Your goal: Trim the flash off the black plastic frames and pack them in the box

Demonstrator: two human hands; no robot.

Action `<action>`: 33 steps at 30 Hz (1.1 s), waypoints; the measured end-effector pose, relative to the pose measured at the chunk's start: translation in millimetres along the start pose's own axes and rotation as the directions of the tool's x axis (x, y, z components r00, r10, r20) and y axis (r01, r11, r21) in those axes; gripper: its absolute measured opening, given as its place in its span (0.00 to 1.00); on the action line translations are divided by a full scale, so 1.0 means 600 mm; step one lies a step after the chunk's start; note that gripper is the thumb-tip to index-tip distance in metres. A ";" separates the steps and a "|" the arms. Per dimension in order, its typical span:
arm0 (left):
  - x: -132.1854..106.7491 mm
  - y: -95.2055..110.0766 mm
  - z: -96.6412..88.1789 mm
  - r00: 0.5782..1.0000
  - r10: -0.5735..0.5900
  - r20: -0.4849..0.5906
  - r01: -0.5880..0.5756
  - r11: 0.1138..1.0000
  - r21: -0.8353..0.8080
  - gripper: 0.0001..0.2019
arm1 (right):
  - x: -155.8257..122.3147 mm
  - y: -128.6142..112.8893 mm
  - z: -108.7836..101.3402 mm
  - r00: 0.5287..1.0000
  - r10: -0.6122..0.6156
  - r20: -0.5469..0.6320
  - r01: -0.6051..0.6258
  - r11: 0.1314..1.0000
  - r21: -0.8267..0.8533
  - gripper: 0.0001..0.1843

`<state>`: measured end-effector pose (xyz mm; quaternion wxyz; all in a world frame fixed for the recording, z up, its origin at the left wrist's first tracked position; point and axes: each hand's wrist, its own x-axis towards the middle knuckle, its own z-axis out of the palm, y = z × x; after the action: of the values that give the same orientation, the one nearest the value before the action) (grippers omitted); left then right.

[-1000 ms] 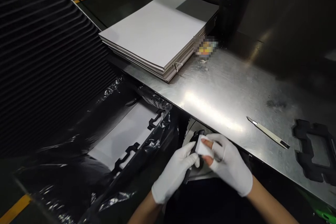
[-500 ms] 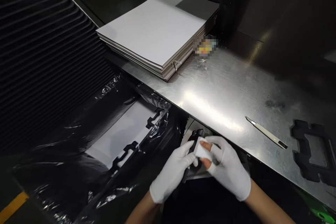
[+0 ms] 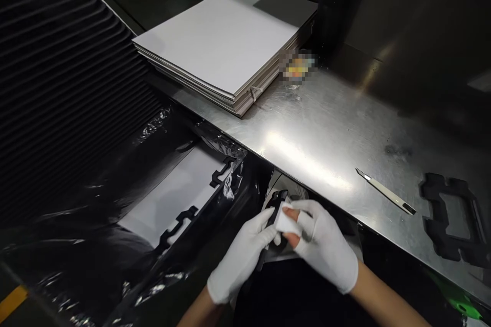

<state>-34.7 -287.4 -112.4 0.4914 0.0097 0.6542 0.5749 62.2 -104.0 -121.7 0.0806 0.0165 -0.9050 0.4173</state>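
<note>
My left hand (image 3: 245, 248), in a white glove, is closed around a dark, flat part (image 3: 279, 197) that looks like black foam or plastic; the fingers hide much of it. My right hand (image 3: 326, 242) wears a white glove that leaves the thumb and index fingertips bare. Those two fingers pinch a small folded white pad (image 3: 286, 222), maybe cloth or paper, against the black part. Both hands meet just in front of the metal table's edge. On the table to the right lies a black cut-out frame (image 3: 452, 219).
A white-handled craft knife (image 3: 387, 194) lies on the metal table (image 3: 326, 127), blade pointing left. Behind it stands a tall stack of white sheets (image 3: 230, 36). At left, black plastic film (image 3: 76, 230) surrounds a white sheet (image 3: 164, 199) with black cut-out parts along its edge.
The view has shifted slightly, so the scene sits a little further left. My right hand and the white pad have moved slightly left, and more of the black part's upper end shows.
</note>
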 end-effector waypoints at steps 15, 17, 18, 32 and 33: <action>-0.010 0.000 0.001 1.000 -0.020 0.024 0.021 0.999 -0.050 0.14 | 0.003 -0.009 -0.009 0.997 0.037 0.074 -0.039 0.999 0.021 0.33; -0.010 0.002 0.004 1.000 0.013 0.018 -0.012 0.997 -0.074 0.13 | 0.004 -0.009 -0.013 0.993 0.010 0.114 -0.014 0.999 0.034 0.33; -0.009 0.002 0.005 1.000 0.015 0.021 -0.014 0.998 -0.065 0.13 | 0.005 -0.009 -0.015 0.993 0.021 0.116 -0.026 0.999 0.036 0.32; 0.001 -0.007 0.006 0.996 0.033 0.077 -0.025 0.994 -0.106 0.15 | -0.001 -0.008 -0.018 0.991 0.033 0.130 -0.041 0.997 0.060 0.32; 0.002 -0.008 0.006 0.996 0.025 0.083 -0.018 0.995 -0.093 0.15 | -0.002 -0.009 -0.017 0.993 0.054 0.110 -0.059 0.997 0.051 0.31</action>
<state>-30.1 -285.5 -116.3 0.5122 0.0182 0.6055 0.6088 65.0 -100.1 -111.4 0.0191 0.0156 -0.8965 0.4424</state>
